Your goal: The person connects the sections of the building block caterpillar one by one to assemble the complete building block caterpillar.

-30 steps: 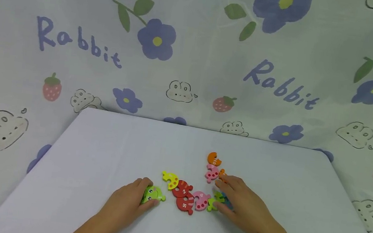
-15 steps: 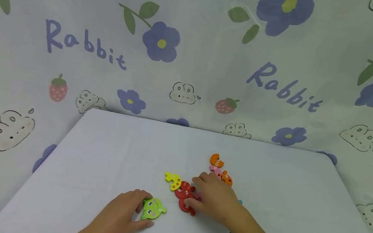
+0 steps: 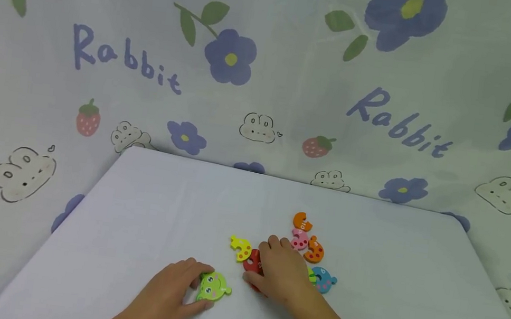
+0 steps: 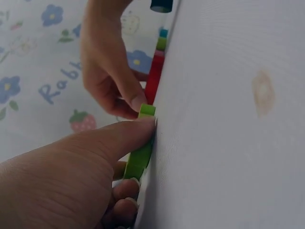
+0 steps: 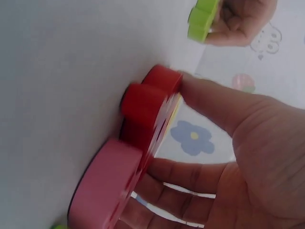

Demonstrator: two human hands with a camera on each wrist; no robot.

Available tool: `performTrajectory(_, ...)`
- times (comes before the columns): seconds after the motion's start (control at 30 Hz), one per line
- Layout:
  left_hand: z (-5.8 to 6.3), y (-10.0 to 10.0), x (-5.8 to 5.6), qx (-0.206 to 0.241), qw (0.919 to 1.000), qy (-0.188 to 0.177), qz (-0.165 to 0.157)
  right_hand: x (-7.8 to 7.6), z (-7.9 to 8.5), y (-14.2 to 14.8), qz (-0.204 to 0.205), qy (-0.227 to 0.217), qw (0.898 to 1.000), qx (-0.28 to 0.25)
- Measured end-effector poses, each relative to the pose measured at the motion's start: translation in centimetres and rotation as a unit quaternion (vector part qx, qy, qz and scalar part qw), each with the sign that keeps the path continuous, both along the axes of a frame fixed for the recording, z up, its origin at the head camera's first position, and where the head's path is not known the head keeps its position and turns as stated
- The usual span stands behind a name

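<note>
Now the red piece (image 5: 164,78) on the table (image 3: 160,195) has been reached, pinched by the right hand (image 3: 282,269); nearby, the green face piece (image 3: 212,287) is pinched by the left hand (image 3: 167,290): both are held.

A: What lies leftmost on the surface (image 3: 160,195)?
B: The face piece (image 3: 212,286), in the left grip (image 3: 170,287).
A: And to its right?
B: The middle pieces (image 3: 255,260), partly under the right grip (image 3: 281,269), with an adjoining piece (image 3: 245,248) at their rear left.
A: Farther right?
B: The rightmost piece (image 3: 327,280), beside the right grip; behind it and to its left, the rearmost piece (image 3: 299,222). The cloth (image 3: 288,89) hangs behind the surface.
</note>
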State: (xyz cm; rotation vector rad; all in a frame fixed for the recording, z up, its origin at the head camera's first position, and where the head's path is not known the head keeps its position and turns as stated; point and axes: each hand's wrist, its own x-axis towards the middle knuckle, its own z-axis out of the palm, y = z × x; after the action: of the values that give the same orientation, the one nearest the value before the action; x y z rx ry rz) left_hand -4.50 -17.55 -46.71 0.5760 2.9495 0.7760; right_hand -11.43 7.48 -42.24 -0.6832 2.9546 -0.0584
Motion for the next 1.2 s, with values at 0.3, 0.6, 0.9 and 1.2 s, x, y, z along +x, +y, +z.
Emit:
performTrajectory(0.3, -0.3, -0.1, -0.2, 0.021, 0.9975, 0.068, 0.0, 0.4, -0.2, -0.1, -0.02, 0.008, 1.0, -0.018)
performTrajectory(0.6, -0.3, -0.1, -0.3, 0.011, 0.9989, 0.045, 0.01, 0.7, -0.2, 1.1, -0.003, 0.005, 1.0, -0.011)
performTrajectory(0.9, -0.3, -0.2, -0.5, 0.013, 0.9993, 0.034, 0.009, 0.4, 0.0, -0.5, -0.014, -0.009, 1.0, -0.006)
performTrajectory(1.2, -0.4, -0.3, -0.3, 0.012, 0.9993, 0.033, 0.011, 1.3, 0.5, -0.3, 0.047, -0.01, 0.999, 0.0)
